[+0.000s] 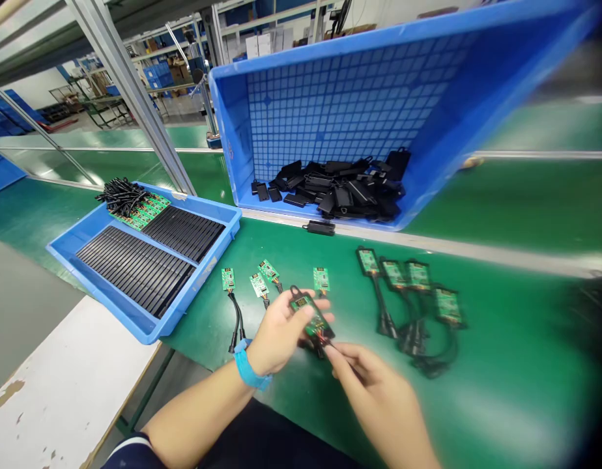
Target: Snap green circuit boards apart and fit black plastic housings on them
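Note:
My left hand (281,329), with a blue band at its wrist, grips a black plastic case (301,301) that has a green circuit board (313,320) lying in it. Its thumb presses on the board. Below, the fingers of my right hand (367,374) pinch the black cable at the board's wired end. Loose circuit boards with cables, such as this one (228,279), lie to the left and behind my hands. On the right are several boards seated in black cases (418,275), their cables trailing toward me.
A tilted blue crate (330,98) holds a heap of black cases (344,189). One case (320,227) lies in front of it. At left, a blue tray (149,335) carries rows of black parts and a stack of cabled boards (139,212). A metal post (135,98) stands behind the tray.

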`<state>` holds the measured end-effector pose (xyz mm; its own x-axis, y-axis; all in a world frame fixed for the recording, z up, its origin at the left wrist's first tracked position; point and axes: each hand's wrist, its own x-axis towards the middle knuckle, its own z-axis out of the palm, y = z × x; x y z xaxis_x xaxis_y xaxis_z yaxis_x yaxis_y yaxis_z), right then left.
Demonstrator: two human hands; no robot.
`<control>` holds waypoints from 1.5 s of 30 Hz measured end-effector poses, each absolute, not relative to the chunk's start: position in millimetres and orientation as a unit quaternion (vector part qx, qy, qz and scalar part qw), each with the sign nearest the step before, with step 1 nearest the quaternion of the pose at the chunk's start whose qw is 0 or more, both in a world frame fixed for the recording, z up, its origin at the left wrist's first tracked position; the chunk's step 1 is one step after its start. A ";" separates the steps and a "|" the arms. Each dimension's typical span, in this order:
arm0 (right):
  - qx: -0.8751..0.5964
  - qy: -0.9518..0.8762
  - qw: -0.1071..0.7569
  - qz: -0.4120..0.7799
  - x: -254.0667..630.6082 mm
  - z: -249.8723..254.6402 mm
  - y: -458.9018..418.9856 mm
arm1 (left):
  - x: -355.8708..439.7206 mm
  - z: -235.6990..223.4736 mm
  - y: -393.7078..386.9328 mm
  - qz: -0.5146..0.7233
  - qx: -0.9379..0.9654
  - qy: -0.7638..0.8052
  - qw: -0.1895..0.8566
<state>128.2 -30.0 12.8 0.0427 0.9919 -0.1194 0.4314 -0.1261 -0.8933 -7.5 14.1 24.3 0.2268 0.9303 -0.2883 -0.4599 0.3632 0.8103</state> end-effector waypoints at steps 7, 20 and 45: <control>-0.618 -0.440 0.401 0.513 121.8 8.7 -28.2 | 3.4 17.0 10.9 0.533 0.315 0.427 0.659; -0.587 -0.354 0.461 0.563 119.2 4.1 -17.2 | 18.9 28.1 3.0 0.508 0.402 0.470 0.600; -0.665 -0.725 0.179 0.014 181.5 -9.2 55.4 | 104.1 39.6 323.9 0.194 0.859 0.446 0.158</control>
<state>181.5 55.4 -9.2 -0.0518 0.9691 0.2413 0.9589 0.1158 -0.2591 104.1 323.9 39.6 0.5260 0.8284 0.1925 0.7054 -0.5514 0.4454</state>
